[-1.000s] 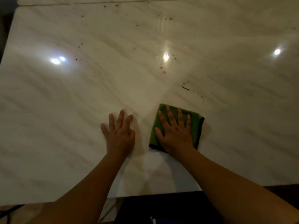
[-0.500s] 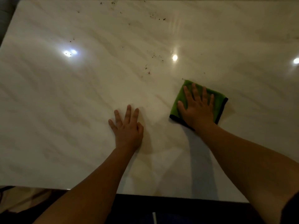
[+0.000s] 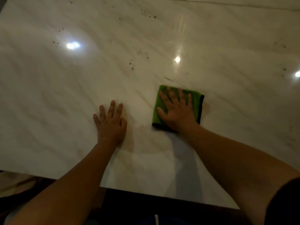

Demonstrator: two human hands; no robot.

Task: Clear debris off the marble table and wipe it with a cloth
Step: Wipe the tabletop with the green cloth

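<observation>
Your right hand [image 3: 177, 111] presses flat on green cloth [image 3: 195, 101]; left hand [image 3: 110, 125] flat on worktop [image 3: 65, 95] just beside cloth, fingers straight; debris [image 3: 132, 65] beyond cloth.

My right hand [image 3: 177, 111] covers most of the green cloth [image 3: 197, 101], and my fingertips [image 3: 168, 90] there are pretty blurry. The marble table [image 3: 65, 95] gets cut off on 2 sides, left and right. The dark specks [image 3: 131, 65] are way too tiny to tell what they are.

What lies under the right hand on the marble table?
A folded green cloth, pressed flat by the right hand with straight fingers. The cloth covers the marble table beneath it, so whatever lies there cannot be seen.
</observation>
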